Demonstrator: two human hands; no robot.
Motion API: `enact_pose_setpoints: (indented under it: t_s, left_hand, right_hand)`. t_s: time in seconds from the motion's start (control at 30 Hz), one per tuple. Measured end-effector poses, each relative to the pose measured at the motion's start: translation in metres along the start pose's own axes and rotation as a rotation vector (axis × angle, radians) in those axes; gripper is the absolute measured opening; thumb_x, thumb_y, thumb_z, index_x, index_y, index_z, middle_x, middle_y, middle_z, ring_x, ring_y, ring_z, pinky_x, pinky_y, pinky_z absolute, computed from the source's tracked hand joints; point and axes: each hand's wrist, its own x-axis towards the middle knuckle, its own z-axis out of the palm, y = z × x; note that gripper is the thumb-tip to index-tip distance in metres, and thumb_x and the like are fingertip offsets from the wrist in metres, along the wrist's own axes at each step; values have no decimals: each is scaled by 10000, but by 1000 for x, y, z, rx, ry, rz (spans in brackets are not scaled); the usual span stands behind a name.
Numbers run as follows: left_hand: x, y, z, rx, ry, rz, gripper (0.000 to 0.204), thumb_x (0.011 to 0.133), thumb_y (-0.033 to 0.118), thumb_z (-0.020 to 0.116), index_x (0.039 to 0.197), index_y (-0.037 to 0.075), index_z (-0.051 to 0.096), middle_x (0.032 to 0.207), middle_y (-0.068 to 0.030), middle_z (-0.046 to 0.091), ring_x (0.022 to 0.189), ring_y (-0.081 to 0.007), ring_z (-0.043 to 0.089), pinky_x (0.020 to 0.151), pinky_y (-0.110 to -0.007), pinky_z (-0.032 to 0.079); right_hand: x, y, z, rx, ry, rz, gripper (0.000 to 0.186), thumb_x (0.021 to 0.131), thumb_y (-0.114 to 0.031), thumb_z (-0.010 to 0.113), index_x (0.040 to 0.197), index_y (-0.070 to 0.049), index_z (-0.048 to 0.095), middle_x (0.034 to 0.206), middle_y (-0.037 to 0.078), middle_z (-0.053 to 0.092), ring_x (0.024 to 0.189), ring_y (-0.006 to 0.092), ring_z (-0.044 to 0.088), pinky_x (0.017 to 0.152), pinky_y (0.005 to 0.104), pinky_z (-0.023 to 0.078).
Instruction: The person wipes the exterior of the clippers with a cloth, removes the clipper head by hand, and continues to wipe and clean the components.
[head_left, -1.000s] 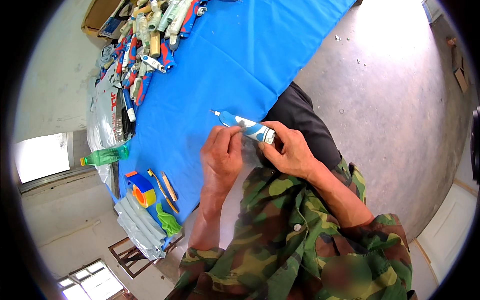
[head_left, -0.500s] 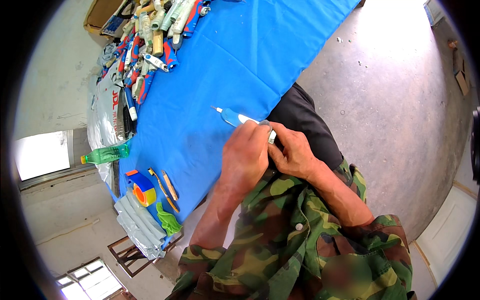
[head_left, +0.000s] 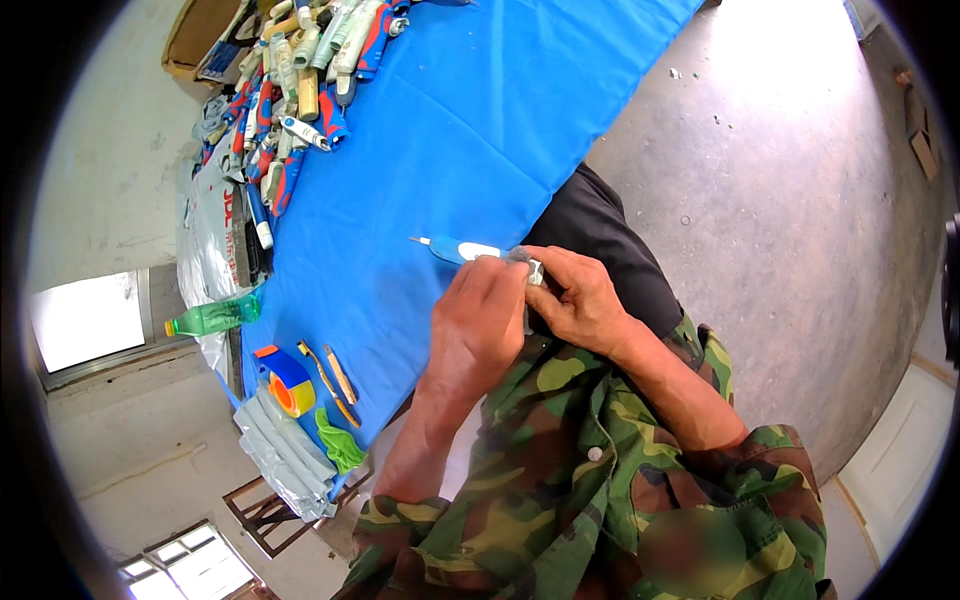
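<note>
A blue and white electric toothbrush handle (head_left: pixel 462 250) with a thin metal shaft at its tip is held over the near edge of the blue-covered table. My left hand (head_left: pixel 478 318) is closed, its fingers bent at the handle's near end. A small dark grey wad (head_left: pixel 518 255), perhaps cloth, shows at the fingertips. Close against it, my right hand (head_left: pixel 582 302) pinches a whitish end (head_left: pixel 536 272); whether this is part of the handle I cannot tell. My fingers hide most of that end.
A pile of used toothbrush handles (head_left: pixel 305 95) lies at the far left beside a cardboard box (head_left: pixel 200 38). Nearer are a green bottle (head_left: pixel 215 316), tape roll (head_left: pixel 290 392), toothbrush (head_left: pixel 325 380), wooden-handled tool (head_left: pixel 341 375), green cloth (head_left: pixel 340 443) and grey plastic bags (head_left: pixel 283 450).
The toothbrush handle has swung to lie more level, its metal tip lower and slightly farther left. My left hand has shifted a little left and down; my right hand has barely moved.
</note>
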Motion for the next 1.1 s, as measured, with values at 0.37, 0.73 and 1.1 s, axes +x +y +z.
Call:
enact_pose_setpoints:
  t_s: [0.37, 0.73, 1.1]
  left_hand:
    - [24, 4, -11, 90, -180, -78, 60, 935, -26, 663, 970, 18, 685, 881, -155, 626, 782, -402, 643, 665, -487, 512]
    - [2, -14, -51, -23, 142, -283, 50, 959, 25, 718, 993, -8, 734, 841, -140, 656, 716, -297, 620, 657, -397, 482]
    - [-47, -5, -77, -188, 352, -439, 84, 988, 43, 725, 1032, -26, 748, 824, -96, 645, 683, -163, 578, 609, -329, 453]
  right_hand:
    - [-2, 4, -3, -179, -44, -166, 394, 881, -65, 793, 1261, -41, 696, 902, 166, 679, 821, 409, 684, 672, 482, 539]
    - [9, -22, -13, 37, 118, -30, 357, 890, -57, 836, 1237, -53, 757, 913, 63, 647, 799, 173, 624, 700, 313, 494]
    - [18, -73, -40, 352, 95, -46, 337, 1042, -84, 725, 1350, 35, 656, 1166, 53, 734, 1044, 103, 675, 915, 276, 551]
